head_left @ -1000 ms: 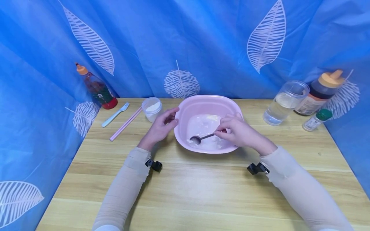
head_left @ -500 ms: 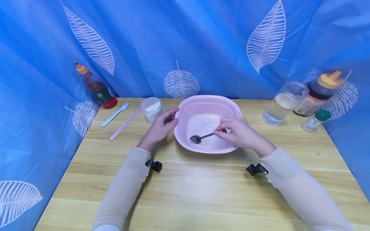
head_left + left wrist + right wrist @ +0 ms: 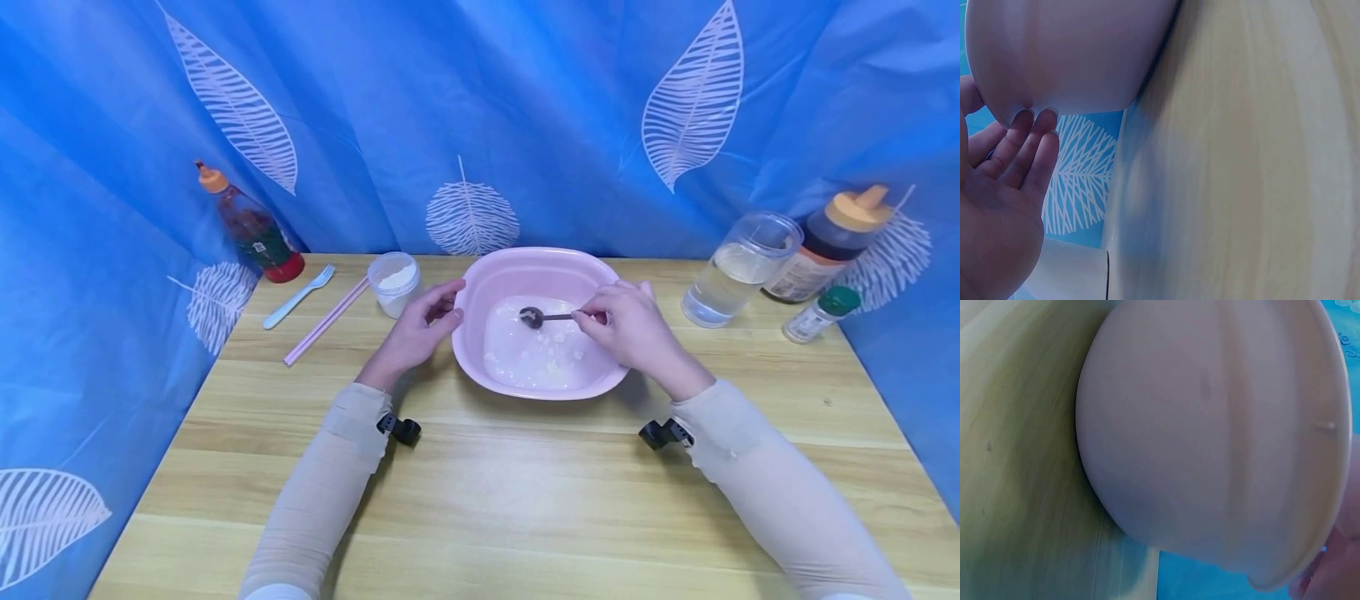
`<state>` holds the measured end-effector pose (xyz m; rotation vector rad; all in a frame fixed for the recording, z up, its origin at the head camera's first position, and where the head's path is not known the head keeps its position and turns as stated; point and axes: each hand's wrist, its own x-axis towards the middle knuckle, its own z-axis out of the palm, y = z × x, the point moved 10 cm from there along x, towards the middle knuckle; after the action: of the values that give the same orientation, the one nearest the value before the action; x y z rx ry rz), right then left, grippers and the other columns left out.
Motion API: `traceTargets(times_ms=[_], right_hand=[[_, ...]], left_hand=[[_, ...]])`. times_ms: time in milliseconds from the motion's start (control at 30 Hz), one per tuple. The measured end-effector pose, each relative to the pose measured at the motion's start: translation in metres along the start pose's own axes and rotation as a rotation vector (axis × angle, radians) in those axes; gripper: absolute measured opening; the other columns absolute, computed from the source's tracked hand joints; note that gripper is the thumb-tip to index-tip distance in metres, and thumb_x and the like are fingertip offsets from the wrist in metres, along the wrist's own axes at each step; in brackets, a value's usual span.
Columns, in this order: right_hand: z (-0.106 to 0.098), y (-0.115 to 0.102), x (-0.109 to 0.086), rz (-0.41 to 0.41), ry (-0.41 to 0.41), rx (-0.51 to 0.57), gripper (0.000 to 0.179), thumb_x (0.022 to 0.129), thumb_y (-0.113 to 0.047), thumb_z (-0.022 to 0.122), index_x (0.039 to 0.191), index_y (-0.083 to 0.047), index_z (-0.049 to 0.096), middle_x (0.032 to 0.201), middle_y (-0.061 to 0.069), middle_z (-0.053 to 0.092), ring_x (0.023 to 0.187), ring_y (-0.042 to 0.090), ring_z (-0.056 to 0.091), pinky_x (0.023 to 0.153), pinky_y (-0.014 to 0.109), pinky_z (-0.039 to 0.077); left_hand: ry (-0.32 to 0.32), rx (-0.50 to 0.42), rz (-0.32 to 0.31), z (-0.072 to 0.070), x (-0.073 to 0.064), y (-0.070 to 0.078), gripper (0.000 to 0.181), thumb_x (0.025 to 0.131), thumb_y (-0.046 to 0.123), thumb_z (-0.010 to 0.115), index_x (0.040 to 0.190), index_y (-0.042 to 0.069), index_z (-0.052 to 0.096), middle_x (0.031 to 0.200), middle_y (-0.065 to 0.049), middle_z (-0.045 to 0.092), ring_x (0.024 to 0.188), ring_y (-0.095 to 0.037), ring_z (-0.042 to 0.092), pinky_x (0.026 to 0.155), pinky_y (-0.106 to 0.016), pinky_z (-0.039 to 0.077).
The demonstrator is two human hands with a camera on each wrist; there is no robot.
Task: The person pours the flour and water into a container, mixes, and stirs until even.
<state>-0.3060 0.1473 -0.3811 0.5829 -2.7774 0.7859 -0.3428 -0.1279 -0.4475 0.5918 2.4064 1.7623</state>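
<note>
In the head view, a pink plastic basin (image 3: 480,385) stands on the table with wet white mush and clumps on its floor. The left hand (image 3: 417,335) holds the basin's left rim, its fingertips (image 3: 1047,115) under the lip against the outer wall. From over the right rim, the right hand (image 3: 628,323) pinches the handle of a small dark spoon (image 3: 532,317), whose bowl is over the white mush. In the right wrist view the basin's outer wall (image 3: 1166,425) hides the spoon and most of that hand.
A clear tub of white powder (image 3: 397,287) stands left of the basin, near pink chopsticks (image 3: 326,322), a light-blue fork (image 3: 298,297) and a red sauce bottle (image 3: 258,229). Right stand a cup of water (image 3: 738,271), a dark sauce bottle (image 3: 828,242) and a green-capped shaker (image 3: 821,314).
The right hand has moved the spoon from the basin's near left part up and to the right, toward the far side. The left hand stays on the rim.
</note>
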Motion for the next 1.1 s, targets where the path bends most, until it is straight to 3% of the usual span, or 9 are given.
traceTargets(times_ms=[167,300,500,733,933,1100], right_hand=[[-0.003,0.004,0.002,0.026,0.041,0.004,0.013,0.096,-0.016,0.078,0.093,-0.006,0.085,0.086,0.010,0.080,0.092,0.032,0.060,0.090,0.050,0.029],[0.007,-0.002,0.006,0.019,-0.019,0.052,0.011,0.097,-0.016,0.079,0.095,-0.007,0.086,0.086,0.007,0.081,0.093,0.029,0.061,0.093,0.051,0.028],[0.025,-0.019,0.007,-0.093,-0.172,0.127,0.009,0.097,-0.014,0.080,0.098,-0.009,0.087,0.079,-0.002,0.073,0.085,0.021,0.060,0.093,0.044,0.031],[0.024,-0.031,-0.004,-0.208,-0.255,0.176,0.007,0.096,-0.013,0.081,0.094,-0.013,0.087,0.078,-0.008,0.068,0.083,0.016,0.055,0.088,0.037,0.035],[0.015,-0.020,-0.014,-0.163,-0.297,0.163,0.006,0.096,-0.014,0.080,0.092,-0.015,0.085,0.080,-0.009,0.065,0.083,0.014,0.054,0.092,0.038,0.036],[-0.001,-0.002,-0.017,-0.091,-0.203,0.110,0.008,0.094,-0.011,0.080,0.086,-0.015,0.081,0.077,-0.006,0.066,0.083,0.017,0.054,0.093,0.044,0.029]], left_hand=[[-0.002,0.000,-0.005,0.000,-0.001,0.000,0.054,0.107,0.014,0.062,0.159,0.003,0.051,0.137,-0.023,0.065,0.126,-0.035,0.061,0.116,-0.049,0.049],[-0.007,0.004,-0.004,0.001,-0.001,0.002,0.055,0.107,0.014,0.062,0.159,0.002,0.050,0.137,-0.023,0.065,0.125,-0.035,0.061,0.113,-0.044,0.050],[-0.007,0.000,0.007,0.001,-0.001,0.004,0.055,0.106,0.013,0.061,0.158,-0.001,0.049,0.135,-0.027,0.066,0.124,-0.036,0.062,0.111,-0.042,0.050],[-0.006,0.005,0.019,0.001,-0.002,0.006,0.056,0.107,0.012,0.061,0.159,-0.002,0.048,0.135,-0.028,0.066,0.125,-0.038,0.062,0.113,-0.045,0.050],[-0.007,0.000,0.014,0.001,-0.001,0.005,0.055,0.107,0.013,0.062,0.159,-0.001,0.049,0.136,-0.026,0.066,0.126,-0.038,0.062,0.115,-0.048,0.049],[-0.006,-0.002,0.001,0.001,-0.001,0.004,0.055,0.107,0.012,0.061,0.159,0.000,0.049,0.137,-0.026,0.066,0.128,-0.037,0.061,0.116,-0.048,0.049]])
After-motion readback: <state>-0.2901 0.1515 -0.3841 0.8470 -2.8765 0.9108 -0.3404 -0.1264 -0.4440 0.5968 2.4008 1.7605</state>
